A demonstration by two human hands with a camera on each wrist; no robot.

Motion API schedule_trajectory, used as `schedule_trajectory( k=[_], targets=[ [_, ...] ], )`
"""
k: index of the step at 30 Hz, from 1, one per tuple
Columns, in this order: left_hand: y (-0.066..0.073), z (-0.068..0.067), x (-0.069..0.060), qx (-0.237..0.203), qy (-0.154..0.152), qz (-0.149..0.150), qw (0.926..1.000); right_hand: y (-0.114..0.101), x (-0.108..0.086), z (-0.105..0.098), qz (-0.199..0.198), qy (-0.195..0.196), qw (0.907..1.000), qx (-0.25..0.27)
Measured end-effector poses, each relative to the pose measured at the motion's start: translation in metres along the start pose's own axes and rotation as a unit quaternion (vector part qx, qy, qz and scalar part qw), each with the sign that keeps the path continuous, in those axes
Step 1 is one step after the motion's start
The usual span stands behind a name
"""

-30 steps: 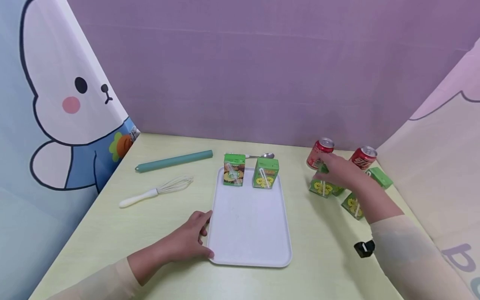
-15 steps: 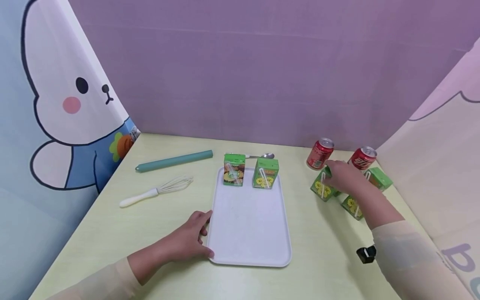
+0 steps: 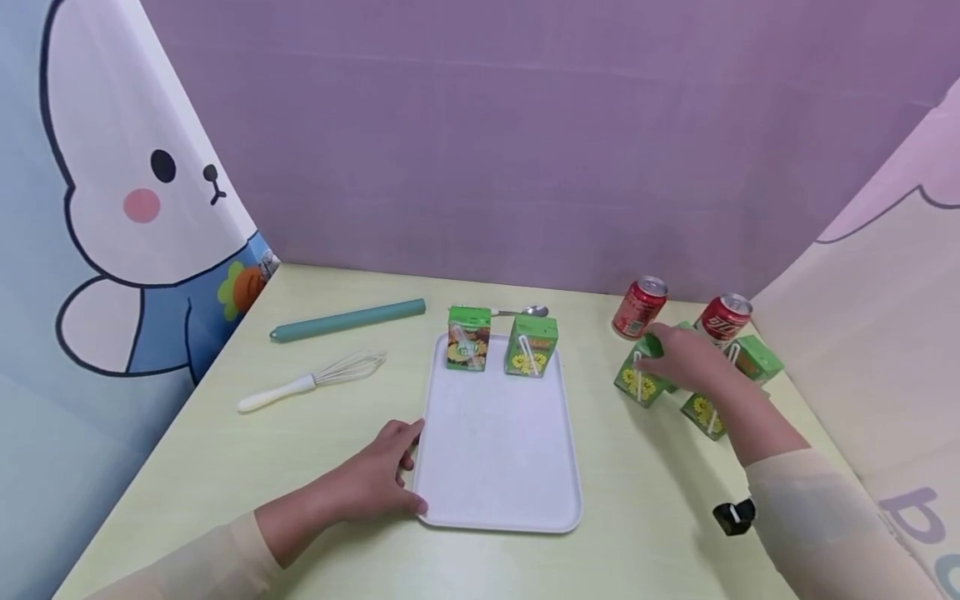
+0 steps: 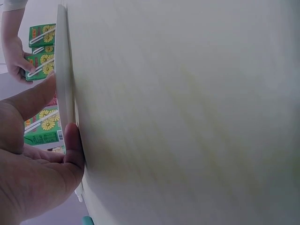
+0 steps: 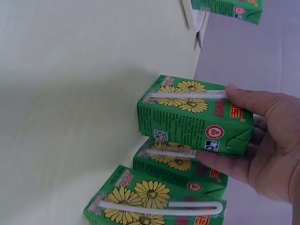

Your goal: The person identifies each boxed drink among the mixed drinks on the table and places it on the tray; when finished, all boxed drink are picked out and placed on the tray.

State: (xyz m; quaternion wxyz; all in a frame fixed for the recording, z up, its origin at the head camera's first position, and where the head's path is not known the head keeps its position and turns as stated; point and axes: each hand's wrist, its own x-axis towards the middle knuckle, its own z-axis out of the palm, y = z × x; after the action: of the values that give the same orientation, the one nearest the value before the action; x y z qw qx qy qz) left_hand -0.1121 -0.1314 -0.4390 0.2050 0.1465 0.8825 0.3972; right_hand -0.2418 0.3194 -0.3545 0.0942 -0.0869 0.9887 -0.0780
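Drink cartons (image 5: pixel 190 119), glossy printed paperboard; straws (image 5: pixel 187 95), smooth plastic; beverage cans (image 3: pixel 640 308), shiny metal; spoon (image 3: pixel 536 311), polished metal; tray (image 3: pixel 495 454), smooth matt plastic; backdrop (image 3: pixel 480 167), creased matt cloth; tabletop (image 3: pixel 337 437), smooth, faintly wood-grained.

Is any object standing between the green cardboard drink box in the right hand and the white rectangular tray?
Nothing visible: between the green box, gripped by the right hand, and the white tray, the head view shows only pale yellow tabletop.

Purple cloth (image 3: pixel 480 150) hangs behind a pale yellow tabletop (image 3: pixel 637 508), with printed panels (image 3: pixel 105 233) on either side.
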Motion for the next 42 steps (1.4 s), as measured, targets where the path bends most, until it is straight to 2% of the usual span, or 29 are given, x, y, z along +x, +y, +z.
schedule_trajectory(
  k=[9, 18, 23, 30, 37, 42],
  targets=[
    [-0.001, 0.0, 0.001, 0.003, 0.002, 0.006, 1.0, -0.024, -0.008, 0.002, -0.026, 0.0, 0.9997, -0.002],
    [0.0, 0.0, 0.0, -0.001, 0.005, 0.005, 1.0, -0.073, -0.023, -0.008, -0.058, 0.015, 0.998, -0.023],
    [0.0, 0.0, 0.001, -0.002, 0.005, 0.007, 1.0, -0.1, -0.03, -0.011, -0.091, 0.022, 0.9948, -0.04],
    [0.0, 0.0, 0.0, 0.003, 0.002, 0.003, 1.0, -0.136, -0.033, -0.001, -0.135, 0.033, 0.9898, -0.033],
    [0.0, -0.001, 0.0, 0.0, 0.002, 0.003, 1.0, -0.169, -0.025, 0.015, -0.174, 0.066, 0.9821, -0.027],
    [0.001, -0.001, 0.0, 0.003, 0.001, 0.002, 1.0, -0.19, -0.02, 0.024, -0.19, 0.064, 0.9793, -0.029]
  ],
)
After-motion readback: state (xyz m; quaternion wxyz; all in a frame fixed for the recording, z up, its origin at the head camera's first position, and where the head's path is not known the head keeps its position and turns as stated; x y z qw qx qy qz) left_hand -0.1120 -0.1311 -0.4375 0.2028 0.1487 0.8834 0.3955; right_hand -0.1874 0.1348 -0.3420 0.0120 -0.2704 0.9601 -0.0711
